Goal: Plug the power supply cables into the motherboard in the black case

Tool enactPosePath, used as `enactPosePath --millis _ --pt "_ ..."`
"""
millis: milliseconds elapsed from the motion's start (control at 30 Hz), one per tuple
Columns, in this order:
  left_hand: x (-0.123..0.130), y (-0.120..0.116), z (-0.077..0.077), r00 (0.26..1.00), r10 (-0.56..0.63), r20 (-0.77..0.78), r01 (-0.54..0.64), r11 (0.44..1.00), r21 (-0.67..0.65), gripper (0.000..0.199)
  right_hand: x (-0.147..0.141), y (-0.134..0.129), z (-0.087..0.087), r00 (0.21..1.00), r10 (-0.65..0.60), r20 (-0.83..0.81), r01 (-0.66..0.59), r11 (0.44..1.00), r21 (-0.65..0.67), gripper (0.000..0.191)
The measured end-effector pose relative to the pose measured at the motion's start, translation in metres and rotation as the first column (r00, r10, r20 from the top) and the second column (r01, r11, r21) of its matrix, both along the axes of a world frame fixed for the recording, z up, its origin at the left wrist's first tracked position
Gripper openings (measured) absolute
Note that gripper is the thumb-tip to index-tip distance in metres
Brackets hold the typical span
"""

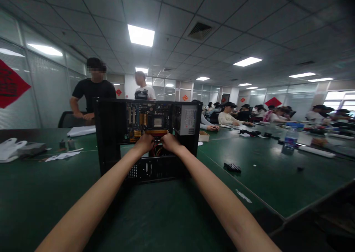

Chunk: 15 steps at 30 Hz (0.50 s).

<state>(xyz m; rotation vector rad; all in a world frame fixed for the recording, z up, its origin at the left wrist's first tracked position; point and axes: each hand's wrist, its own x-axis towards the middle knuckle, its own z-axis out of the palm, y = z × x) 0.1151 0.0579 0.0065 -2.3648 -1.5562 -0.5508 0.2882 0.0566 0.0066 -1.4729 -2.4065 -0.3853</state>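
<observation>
A black computer case (109, 133) stands upright in front of me with its side open. Inside it, the motherboard (135, 113) faces me, with a square processor socket (157, 123) near its middle. Just below the socket runs a long orange strip (156, 132); whether it is a memory slot or a memory module I cannot tell. My left hand (144, 144) is closed at the strip's left end, and my right hand (170, 142) is closed at its right end. Their fingertips are hidden. Coloured cables (158, 150) hang beneath my hands. A silver power supply (188, 119) sits at upper right.
On the green table (222, 218), a small black part (232, 167) and a water bottle (290, 138) lie to the right. White plastic bags (11, 148), a grey box (31, 149) and papers (63, 155) are at left. A person (95, 87) stands behind the case.
</observation>
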Motion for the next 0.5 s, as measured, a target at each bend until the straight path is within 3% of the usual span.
enactPosePath --millis 500 --pt "0.0019 -0.0029 0.0029 1.000 -0.021 -0.009 0.020 1.000 -0.011 0.029 -0.0017 0.0001 -0.0010 1.000 -0.017 -0.004 0.017 1.000 0.001 0.032"
